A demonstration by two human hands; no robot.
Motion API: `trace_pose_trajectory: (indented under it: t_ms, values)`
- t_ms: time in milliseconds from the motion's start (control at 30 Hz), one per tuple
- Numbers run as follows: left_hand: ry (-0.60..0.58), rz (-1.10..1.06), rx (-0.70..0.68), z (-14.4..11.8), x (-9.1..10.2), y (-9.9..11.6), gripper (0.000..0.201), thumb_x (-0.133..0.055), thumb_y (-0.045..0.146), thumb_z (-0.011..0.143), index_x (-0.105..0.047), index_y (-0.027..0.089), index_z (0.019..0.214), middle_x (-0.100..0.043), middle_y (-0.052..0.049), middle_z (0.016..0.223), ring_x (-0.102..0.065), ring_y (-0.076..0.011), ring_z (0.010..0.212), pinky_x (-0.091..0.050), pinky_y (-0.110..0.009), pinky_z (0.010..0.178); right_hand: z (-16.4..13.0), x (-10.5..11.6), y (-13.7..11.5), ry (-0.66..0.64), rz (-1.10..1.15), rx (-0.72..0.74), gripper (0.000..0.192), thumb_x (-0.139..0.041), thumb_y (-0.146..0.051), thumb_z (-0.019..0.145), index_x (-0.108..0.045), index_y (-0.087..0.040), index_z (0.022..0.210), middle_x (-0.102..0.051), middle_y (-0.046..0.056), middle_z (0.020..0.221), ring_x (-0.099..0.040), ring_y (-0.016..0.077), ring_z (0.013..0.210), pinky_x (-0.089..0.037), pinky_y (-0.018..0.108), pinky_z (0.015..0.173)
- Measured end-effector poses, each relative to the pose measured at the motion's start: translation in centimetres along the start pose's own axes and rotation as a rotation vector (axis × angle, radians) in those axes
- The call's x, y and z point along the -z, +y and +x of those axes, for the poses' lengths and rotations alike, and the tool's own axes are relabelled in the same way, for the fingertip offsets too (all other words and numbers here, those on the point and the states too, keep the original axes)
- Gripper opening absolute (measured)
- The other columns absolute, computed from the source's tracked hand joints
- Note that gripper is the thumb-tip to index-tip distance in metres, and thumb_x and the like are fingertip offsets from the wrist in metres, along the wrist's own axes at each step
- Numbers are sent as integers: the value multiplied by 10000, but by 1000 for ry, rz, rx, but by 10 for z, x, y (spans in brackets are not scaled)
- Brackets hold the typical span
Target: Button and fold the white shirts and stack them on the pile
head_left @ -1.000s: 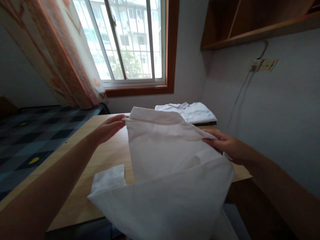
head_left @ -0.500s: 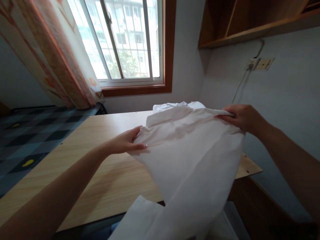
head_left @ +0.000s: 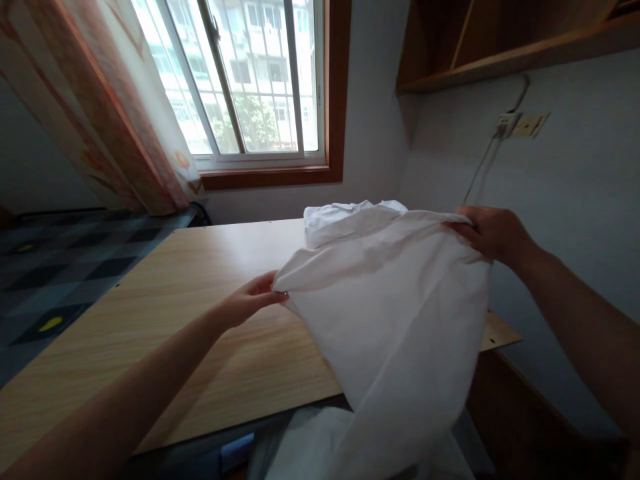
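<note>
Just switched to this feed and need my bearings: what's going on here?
A person holds a white garment up over a wooden table. The left hand pinches its near edge; the right hand grips the far edge, raised higher. The cloth hangs past the table's front edge. More white cloth lies on the table behind it.

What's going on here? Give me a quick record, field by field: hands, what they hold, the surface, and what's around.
left hand: grips the near corner of the white garment
right hand: grips its far top edge, raised higher
garment: spread between both hands, lower part hanging past the table edge
surface: wooden table
behind garment: folded white clothes on the table
surroundings: window, curtain, wall socket, wooden shelf
</note>
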State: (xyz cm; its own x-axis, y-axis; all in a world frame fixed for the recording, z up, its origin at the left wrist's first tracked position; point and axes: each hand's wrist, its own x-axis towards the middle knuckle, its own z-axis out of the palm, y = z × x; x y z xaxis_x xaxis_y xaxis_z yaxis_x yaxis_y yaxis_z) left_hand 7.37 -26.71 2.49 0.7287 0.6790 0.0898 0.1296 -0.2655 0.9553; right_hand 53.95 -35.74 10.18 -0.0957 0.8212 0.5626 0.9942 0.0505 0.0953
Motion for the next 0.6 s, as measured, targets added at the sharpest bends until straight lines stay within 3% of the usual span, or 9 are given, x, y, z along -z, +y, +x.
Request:
trace_pose_trajectory:
  t_ms: [67, 167, 267, 333, 467, 600]
  values:
    - [164, -138, -59, 3, -8, -4, 430, -626, 488, 813, -586, 266, 1179, -663, -34, 1047, -595, -203, 906, -498, -310, 779, 3, 5, -1, -11, 80, -55, 509, -309, -657, 923, -472, -226, 708, -547, 41, 626, -511, 190, 597, -311, 284, 576]
    - [293, -149, -87, 7, -18, 0, 446, -525, 508, 864, -500, 292, 1254, -639, -25, 1024, -581, -181, 828, -485, -282, 696, 7, 9, -5, -28, 224, -145, 504, -305, -647, 923, -496, -221, 734, -503, 14, 577, -499, 175, 568, -340, 271, 575]
    - [399, 1, -119, 5, -18, 19, 375, -482, 507, 884, -501, 271, 1175, -610, -3, 947, -549, -163, 778, -459, -258, 666, 11, 10, -6, -25, 224, -156, 503, -308, -639, 929, -514, -216, 750, -521, 16, 581, -518, 175, 581, -346, 265, 583]
    - [427, 226, -125, 1, -13, 37, 300, -475, 487, 891, -530, 235, 1046, -585, 11, 873, -521, -154, 755, -439, -252, 665, 13, 10, -2, -6, 100, -119, 508, -302, -638, 932, -496, -217, 723, -536, 31, 588, -517, 182, 585, -321, 273, 583]
    - [296, 732, -40, -14, 1, 74, 278, -504, 468, 879, -580, 207, 937, -569, 21, 691, -501, -159, 652, -382, -261, 616, 19, 17, 11, 64, -267, -41, 547, -264, -639, 950, -511, -203, 730, -627, 100, 699, -539, 207, 636, -222, 297, 566]
    - [59, 848, 88, -31, 6, 101, 378, -683, 487, 747, -666, 245, 1037, -635, 19, 641, -552, -176, 570, -362, -254, 535, 32, 36, 31, 98, -464, -8, 561, -294, -630, 965, -578, -163, 832, -678, 146, 878, -572, 207, 750, -180, 305, 586]
